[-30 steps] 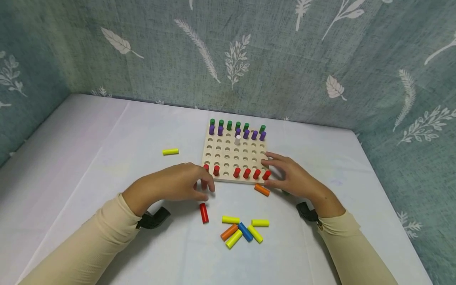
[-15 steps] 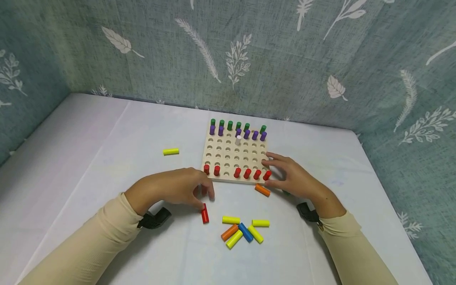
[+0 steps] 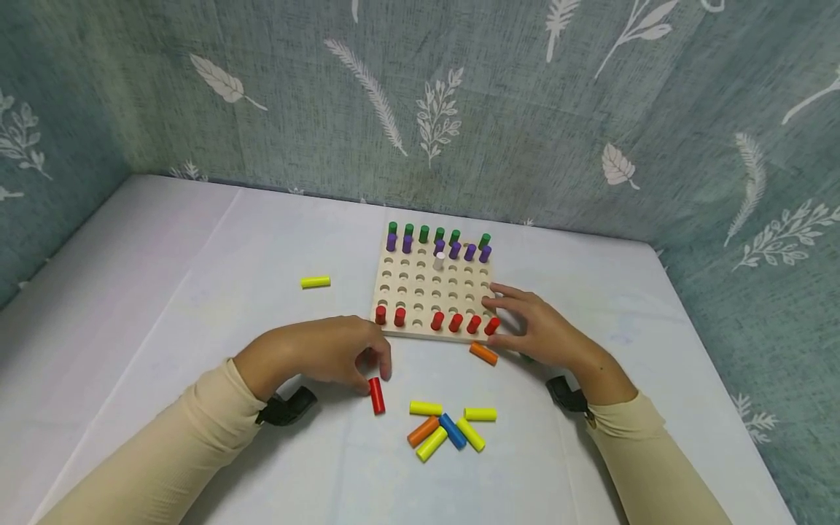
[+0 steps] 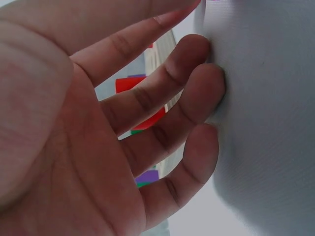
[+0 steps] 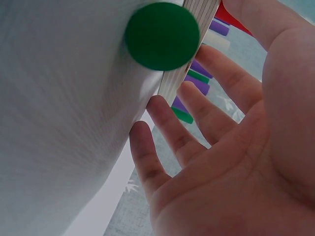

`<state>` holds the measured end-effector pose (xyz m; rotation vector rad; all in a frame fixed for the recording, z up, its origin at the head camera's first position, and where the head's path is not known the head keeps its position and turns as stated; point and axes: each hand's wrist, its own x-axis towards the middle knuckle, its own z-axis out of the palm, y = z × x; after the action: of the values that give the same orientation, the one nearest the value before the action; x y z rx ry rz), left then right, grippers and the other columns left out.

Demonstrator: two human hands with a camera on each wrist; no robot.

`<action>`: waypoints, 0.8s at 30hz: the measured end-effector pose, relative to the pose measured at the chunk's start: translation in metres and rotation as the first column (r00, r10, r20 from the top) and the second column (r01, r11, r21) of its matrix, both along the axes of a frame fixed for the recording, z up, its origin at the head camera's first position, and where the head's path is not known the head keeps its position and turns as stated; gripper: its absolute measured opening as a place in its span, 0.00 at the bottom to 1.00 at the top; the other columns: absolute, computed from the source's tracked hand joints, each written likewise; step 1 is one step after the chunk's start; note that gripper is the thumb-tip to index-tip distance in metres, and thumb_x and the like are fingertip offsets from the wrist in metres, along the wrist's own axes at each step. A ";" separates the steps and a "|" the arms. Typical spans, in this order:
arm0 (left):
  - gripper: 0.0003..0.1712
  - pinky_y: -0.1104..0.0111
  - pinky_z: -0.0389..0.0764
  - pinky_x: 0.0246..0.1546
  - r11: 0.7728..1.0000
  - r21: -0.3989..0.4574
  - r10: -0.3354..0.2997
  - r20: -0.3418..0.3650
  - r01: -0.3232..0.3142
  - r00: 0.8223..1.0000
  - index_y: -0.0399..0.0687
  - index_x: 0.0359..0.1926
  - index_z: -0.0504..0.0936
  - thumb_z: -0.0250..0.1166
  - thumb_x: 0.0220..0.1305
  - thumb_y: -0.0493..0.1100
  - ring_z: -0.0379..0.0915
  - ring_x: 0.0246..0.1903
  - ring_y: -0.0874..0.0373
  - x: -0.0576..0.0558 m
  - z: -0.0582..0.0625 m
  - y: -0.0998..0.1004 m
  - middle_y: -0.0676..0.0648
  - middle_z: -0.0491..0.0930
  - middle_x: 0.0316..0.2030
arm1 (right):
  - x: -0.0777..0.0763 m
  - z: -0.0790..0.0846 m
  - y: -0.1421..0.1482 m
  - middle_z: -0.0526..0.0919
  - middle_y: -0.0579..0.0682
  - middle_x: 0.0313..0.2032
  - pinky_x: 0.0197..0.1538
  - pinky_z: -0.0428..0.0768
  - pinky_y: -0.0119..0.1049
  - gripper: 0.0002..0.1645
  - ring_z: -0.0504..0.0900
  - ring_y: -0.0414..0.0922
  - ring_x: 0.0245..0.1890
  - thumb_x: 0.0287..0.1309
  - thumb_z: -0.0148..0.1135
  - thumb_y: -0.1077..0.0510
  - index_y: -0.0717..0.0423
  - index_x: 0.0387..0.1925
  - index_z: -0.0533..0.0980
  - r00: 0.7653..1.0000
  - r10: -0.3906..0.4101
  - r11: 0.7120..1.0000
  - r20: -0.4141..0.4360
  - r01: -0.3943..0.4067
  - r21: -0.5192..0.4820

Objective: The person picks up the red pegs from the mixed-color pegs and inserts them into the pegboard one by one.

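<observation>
A wooden pegboard (image 3: 420, 288) holds green pegs (image 3: 423, 233) in its back row, purple pegs (image 3: 455, 250) behind a white peg (image 3: 438, 261), and red pegs (image 3: 455, 321) along the front. My left hand (image 3: 372, 375) hovers low in front of the board. Its thumb and forefinger come down at the far end of a red peg (image 3: 376, 397) lying on the cloth. In the left wrist view the fingertips (image 4: 206, 93) press the white cloth. My right hand (image 3: 508, 321) rests with spread fingers on the board's front right corner, and a green peg (image 5: 162, 35) lies under it.
An orange peg (image 3: 483, 353) lies just before the board. A heap of yellow, orange and blue pegs (image 3: 446, 426) sits nearer me, and one yellow peg (image 3: 315, 281) lies far left. Patterned fabric walls (image 3: 459, 109) close in the white table (image 3: 197, 240).
My left hand has drawn back from the board's front left corner toward me, down to the loose red peg. The right hand has stayed on the corner.
</observation>
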<state>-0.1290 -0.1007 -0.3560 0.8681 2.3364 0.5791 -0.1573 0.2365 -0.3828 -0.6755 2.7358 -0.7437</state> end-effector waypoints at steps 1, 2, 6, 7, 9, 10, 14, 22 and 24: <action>0.14 0.67 0.75 0.39 1.000 -0.001 -0.004 -0.001 0.004 1.000 0.65 0.32 0.86 0.77 0.52 0.37 0.71 0.37 0.60 0.000 0.000 0.000 0.57 0.78 0.30 | 0.000 0.000 0.000 0.60 0.53 0.76 0.72 0.58 0.64 0.40 0.57 0.60 0.75 0.53 0.76 0.49 0.51 0.67 0.73 1.000 -0.001 1.000 -0.002 0.001 -0.001; 0.14 0.67 0.75 0.38 1.000 -0.004 -0.007 -0.004 0.007 1.000 0.65 0.32 0.86 0.77 0.52 0.37 0.72 0.36 0.60 -0.001 0.000 0.001 0.58 0.78 0.30 | 0.000 0.000 0.000 0.60 0.53 0.76 0.72 0.58 0.64 0.40 0.57 0.60 0.75 0.53 0.75 0.49 0.50 0.67 0.73 1.000 -0.003 1.000 -0.005 0.003 -0.001; 0.14 0.67 0.75 0.38 1.000 -0.005 -0.009 0.001 0.009 1.000 0.65 0.32 0.86 0.77 0.53 0.38 0.71 0.37 0.60 -0.001 0.000 0.002 0.58 0.78 0.30 | 0.000 0.001 0.000 0.60 0.53 0.76 0.72 0.57 0.64 0.40 0.57 0.60 0.75 0.53 0.75 0.49 0.50 0.67 0.73 1.000 -0.007 1.000 0.000 0.007 -0.010; 0.14 0.67 0.75 0.38 1.000 -0.001 -0.011 0.006 0.011 1.000 0.65 0.32 0.86 0.77 0.53 0.38 0.71 0.37 0.59 -0.001 0.000 0.002 0.57 0.78 0.30 | 0.000 0.001 0.000 0.60 0.53 0.76 0.72 0.57 0.64 0.40 0.57 0.60 0.75 0.53 0.76 0.49 0.50 0.67 0.73 1.000 -0.008 1.000 0.004 0.008 -0.011; 0.13 0.67 0.75 0.38 1.000 0.009 -0.016 0.015 0.016 1.000 0.64 0.32 0.86 0.77 0.53 0.38 0.71 0.37 0.59 -0.001 -0.001 0.003 0.57 0.78 0.30 | 0.000 0.000 0.001 0.60 0.53 0.76 0.72 0.57 0.64 0.39 0.57 0.60 0.75 0.54 0.75 0.49 0.50 0.67 0.73 1.000 -0.006 1.000 0.010 0.006 -0.012; 0.13 0.67 0.75 0.38 1.000 0.011 -0.016 0.017 0.016 1.000 0.64 0.32 0.86 0.77 0.53 0.38 0.71 0.37 0.59 -0.001 -0.001 0.002 0.57 0.77 0.30 | 0.001 0.000 0.001 0.60 0.53 0.76 0.72 0.57 0.64 0.39 0.57 0.60 0.75 0.54 0.75 0.49 0.50 0.67 0.73 1.000 -0.005 1.000 0.011 0.006 -0.011; 0.13 0.67 0.75 0.38 1.000 0.011 -0.017 0.007 0.017 1.000 0.64 0.31 0.85 0.77 0.53 0.39 0.71 0.36 0.59 -0.002 -0.001 0.002 0.57 0.77 0.30 | 0.001 0.000 0.001 0.60 0.53 0.76 0.72 0.58 0.64 0.39 0.57 0.60 0.75 0.54 0.75 0.49 0.50 0.67 0.73 1.000 -0.005 1.000 0.000 0.005 -0.011; 0.11 0.68 0.76 0.39 1.000 0.010 0.007 0.045 -0.007 0.999 0.63 0.29 0.83 0.77 0.53 0.41 0.72 0.35 0.61 0.000 -0.001 0.002 0.59 0.78 0.28 | 0.002 0.001 -0.001 0.60 0.52 0.76 0.72 0.57 0.64 0.39 0.57 0.60 0.75 0.53 0.75 0.48 0.49 0.67 0.73 1.000 -0.021 1.000 0.021 0.021 0.001; 0.11 0.68 0.75 0.38 1.000 0.018 0.005 0.047 -0.006 0.999 0.62 0.29 0.83 0.77 0.54 0.41 0.72 0.34 0.61 0.000 -0.001 0.002 0.59 0.78 0.27 | 0.002 0.001 -0.001 0.60 0.52 0.76 0.72 0.57 0.64 0.39 0.57 0.60 0.75 0.54 0.75 0.48 0.49 0.67 0.73 1.000 -0.020 1.000 0.015 0.020 0.001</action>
<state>-0.1292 -0.0983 -0.3571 0.8472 2.2952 0.6176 -0.1553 0.2358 -0.3815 -0.6413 2.7333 -0.7492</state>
